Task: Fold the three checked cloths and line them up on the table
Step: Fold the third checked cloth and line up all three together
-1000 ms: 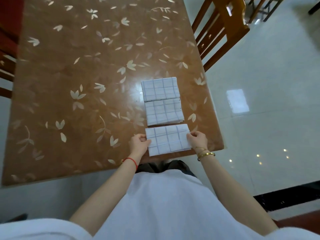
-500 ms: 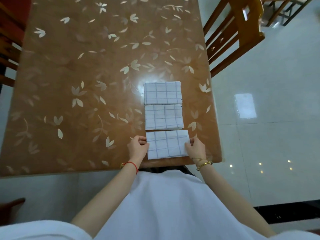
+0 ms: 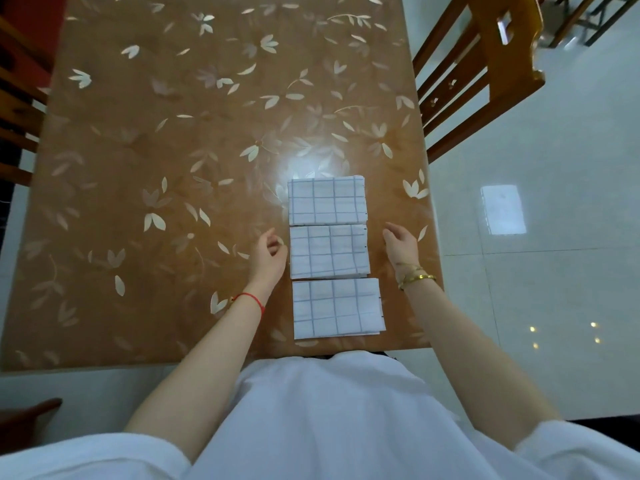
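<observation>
From the head camera I see three folded checked cloths lying in one column on the brown, leaf-patterned worktop (image 3: 166, 174), toward its right side. The far cloth (image 3: 327, 199) and the middle cloth (image 3: 329, 251) meet edge to edge. The near cloth (image 3: 336, 308) sits just below the middle one with a thin gap, close to the worktop's near edge, and it juts slightly further right than the other two. All three lie flat, white with a thin blue-grey grid.

My hands flank the middle cloth and hold nothing. The left hand (image 3: 268, 256) is just beside that cloth's left edge, its fingers loosely curled; I cannot tell whether a fingertip brushes the fabric. The right hand (image 3: 400, 244) is near the right edge with bare worktop between them, fingers relaxed and pointing away from me. A red string bracelet (image 3: 251, 298) circles the left wrist and gold bangles (image 3: 414, 275) the right.

A wooden chair (image 3: 485, 71) stands at the worktop's right side on the pale tiled floor (image 3: 554, 289).
</observation>
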Action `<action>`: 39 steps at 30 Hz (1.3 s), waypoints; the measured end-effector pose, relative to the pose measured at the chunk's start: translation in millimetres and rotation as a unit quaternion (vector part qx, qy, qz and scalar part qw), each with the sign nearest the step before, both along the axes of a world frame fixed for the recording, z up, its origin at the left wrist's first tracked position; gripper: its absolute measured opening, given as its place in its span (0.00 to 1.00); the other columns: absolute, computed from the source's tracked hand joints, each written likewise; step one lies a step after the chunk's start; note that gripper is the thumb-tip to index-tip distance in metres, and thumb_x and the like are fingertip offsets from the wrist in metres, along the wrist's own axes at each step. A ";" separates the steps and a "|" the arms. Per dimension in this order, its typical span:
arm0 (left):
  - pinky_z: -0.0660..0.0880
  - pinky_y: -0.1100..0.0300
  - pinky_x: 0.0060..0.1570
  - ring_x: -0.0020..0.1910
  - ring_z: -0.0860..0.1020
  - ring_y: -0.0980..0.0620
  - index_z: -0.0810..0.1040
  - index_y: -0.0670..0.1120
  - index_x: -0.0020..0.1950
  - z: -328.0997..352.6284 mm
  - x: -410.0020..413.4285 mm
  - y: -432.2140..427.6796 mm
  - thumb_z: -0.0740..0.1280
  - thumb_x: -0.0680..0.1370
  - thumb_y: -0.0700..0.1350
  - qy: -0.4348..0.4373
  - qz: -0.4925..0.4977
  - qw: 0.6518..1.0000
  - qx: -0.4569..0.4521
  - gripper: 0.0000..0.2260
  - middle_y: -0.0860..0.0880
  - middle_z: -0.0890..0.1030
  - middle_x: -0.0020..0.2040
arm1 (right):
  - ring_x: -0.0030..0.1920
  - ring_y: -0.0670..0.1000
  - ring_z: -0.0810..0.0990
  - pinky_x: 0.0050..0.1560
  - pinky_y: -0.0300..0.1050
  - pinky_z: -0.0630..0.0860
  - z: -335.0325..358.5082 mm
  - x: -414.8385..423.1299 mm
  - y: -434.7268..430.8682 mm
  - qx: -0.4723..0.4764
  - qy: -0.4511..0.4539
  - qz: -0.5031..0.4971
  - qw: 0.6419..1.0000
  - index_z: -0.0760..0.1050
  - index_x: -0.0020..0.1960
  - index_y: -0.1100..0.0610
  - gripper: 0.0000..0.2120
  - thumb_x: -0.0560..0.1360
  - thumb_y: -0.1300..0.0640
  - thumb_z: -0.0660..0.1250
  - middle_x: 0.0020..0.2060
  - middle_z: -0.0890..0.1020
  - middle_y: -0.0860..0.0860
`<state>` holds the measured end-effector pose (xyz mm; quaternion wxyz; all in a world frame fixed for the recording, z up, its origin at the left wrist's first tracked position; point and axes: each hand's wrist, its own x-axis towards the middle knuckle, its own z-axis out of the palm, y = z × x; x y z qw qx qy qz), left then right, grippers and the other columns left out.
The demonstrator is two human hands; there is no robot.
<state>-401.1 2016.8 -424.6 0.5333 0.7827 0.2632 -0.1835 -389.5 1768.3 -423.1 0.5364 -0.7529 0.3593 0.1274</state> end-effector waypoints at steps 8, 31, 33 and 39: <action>0.71 0.59 0.59 0.63 0.69 0.55 0.63 0.47 0.78 -3.9 47.2 -19.2 0.59 0.82 0.35 0.024 -0.063 0.995 -0.073 0.24 0.54 0.71 0.66 | 0.70 0.51 0.68 0.70 0.44 0.63 -4.0 42.8 15.3 0.009 -0.012 0.055 0.998 0.65 0.74 0.59 0.21 0.81 0.63 0.53 0.70 0.71 0.51; 0.71 0.59 0.61 0.72 0.66 0.51 0.60 0.49 0.79 -18.3 16.6 -6.3 0.60 0.83 0.39 0.028 -0.057 0.997 -0.039 0.25 0.49 0.61 0.78 | 0.56 0.48 0.73 0.59 0.41 0.69 -21.7 -0.9 20.9 -0.057 -0.002 0.028 0.998 0.73 0.66 0.58 0.16 0.81 0.59 0.55 0.64 0.74 0.54; 0.72 0.67 0.51 0.72 0.67 0.51 0.60 0.48 0.79 -19.5 7.4 -6.1 0.59 0.82 0.38 0.037 -0.053 0.997 -0.035 0.25 0.49 0.61 0.77 | 0.49 0.49 0.77 0.55 0.43 0.74 -25.2 -7.2 21.5 -0.061 0.002 0.030 0.998 0.74 0.66 0.57 0.17 0.80 0.59 0.55 0.62 0.76 0.56; 0.71 0.59 0.62 0.70 0.68 0.49 0.64 0.48 0.78 -17.5 -3.5 -10.9 0.58 0.83 0.37 0.040 -0.049 0.997 -0.053 0.23 0.48 0.64 0.76 | 0.52 0.53 0.78 0.54 0.48 0.77 -18.6 -9.2 28.3 -0.036 0.013 0.067 0.997 0.77 0.63 0.57 0.17 0.80 0.58 0.55 0.61 0.78 0.56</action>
